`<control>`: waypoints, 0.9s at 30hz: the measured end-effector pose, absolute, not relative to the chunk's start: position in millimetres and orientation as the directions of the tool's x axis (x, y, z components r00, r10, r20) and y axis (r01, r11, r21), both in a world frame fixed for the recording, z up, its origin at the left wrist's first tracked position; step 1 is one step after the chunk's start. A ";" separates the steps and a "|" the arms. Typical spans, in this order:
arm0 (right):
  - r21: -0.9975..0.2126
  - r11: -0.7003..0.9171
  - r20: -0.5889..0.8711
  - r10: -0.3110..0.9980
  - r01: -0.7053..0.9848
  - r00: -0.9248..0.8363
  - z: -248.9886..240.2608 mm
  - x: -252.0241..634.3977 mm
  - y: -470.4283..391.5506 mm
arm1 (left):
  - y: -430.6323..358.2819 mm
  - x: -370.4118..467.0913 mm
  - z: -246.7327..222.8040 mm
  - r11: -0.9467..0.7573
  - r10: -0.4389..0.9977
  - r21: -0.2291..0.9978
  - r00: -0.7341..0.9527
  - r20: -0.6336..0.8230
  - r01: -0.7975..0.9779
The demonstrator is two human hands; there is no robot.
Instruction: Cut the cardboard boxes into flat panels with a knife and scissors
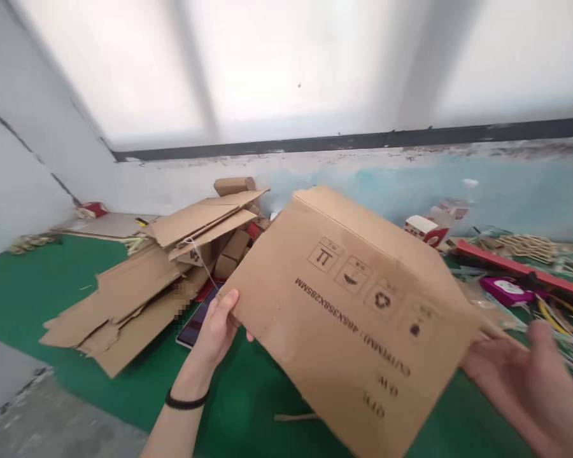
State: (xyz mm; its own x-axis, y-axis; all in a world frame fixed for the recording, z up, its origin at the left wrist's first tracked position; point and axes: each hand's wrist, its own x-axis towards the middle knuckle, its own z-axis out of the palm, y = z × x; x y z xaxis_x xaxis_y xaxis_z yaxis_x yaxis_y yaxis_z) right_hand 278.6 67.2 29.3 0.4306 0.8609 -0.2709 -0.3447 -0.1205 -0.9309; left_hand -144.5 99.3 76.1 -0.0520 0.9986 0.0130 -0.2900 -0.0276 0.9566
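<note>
A brown cardboard box [334,305], folded flat or nearly so, is held tilted in front of me; its printed symbols and lettering appear upside down. My left hand [219,324] pinches its left corner, thumb on the printed face and fingers behind. At the box's right edge is my right hand [520,375], slightly blurred. Its thumb stands away from the cardboard, the palm is spread, and the fingertips are hidden behind the edge. Beyond my left hand lies a stack of flattened cardboard [143,280].
A dark flat device [198,321] lies beside the stack on the green surface [248,394]. Red-and-white cartons [427,230], a purple packet [506,291], a long red strip [520,267] and tangled straps lie at right. A wall with a frosted window [291,83] rises behind.
</note>
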 end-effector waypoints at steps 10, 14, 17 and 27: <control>-0.918 0.222 0.001 0.831 -0.330 0.556 62.7 234.2 83.9 | 89.6 -136.2 61.0 0.079 0.978 0.808 -0.112 -0.177 -0.584; -0.871 0.387 0.071 0.707 -0.301 0.703 56.4 228.5 82.8 | 73.6 -99.2 48.7 0.264 0.965 0.822 0.142 -0.222 -0.505; -0.868 0.431 0.097 0.636 -0.248 0.765 56.3 228.4 76.4 | 66.2 -77.3 46.2 0.306 0.950 0.833 0.205 -0.235 -0.461; -0.941 0.068 -0.141 0.813 -0.333 0.565 39.1 229.7 54.4 | 75.9 -73.3 56.2 0.334 0.941 0.831 0.200 -0.271 -0.444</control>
State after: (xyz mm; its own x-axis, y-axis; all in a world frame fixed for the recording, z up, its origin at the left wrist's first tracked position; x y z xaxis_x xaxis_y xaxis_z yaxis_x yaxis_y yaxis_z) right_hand 229.7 54.4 39.1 0.5647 0.8132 -0.1408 -0.3327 0.0681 -0.9406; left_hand -73.3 75.9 56.2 0.2005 0.9414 -0.2713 -0.4441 0.3342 0.8313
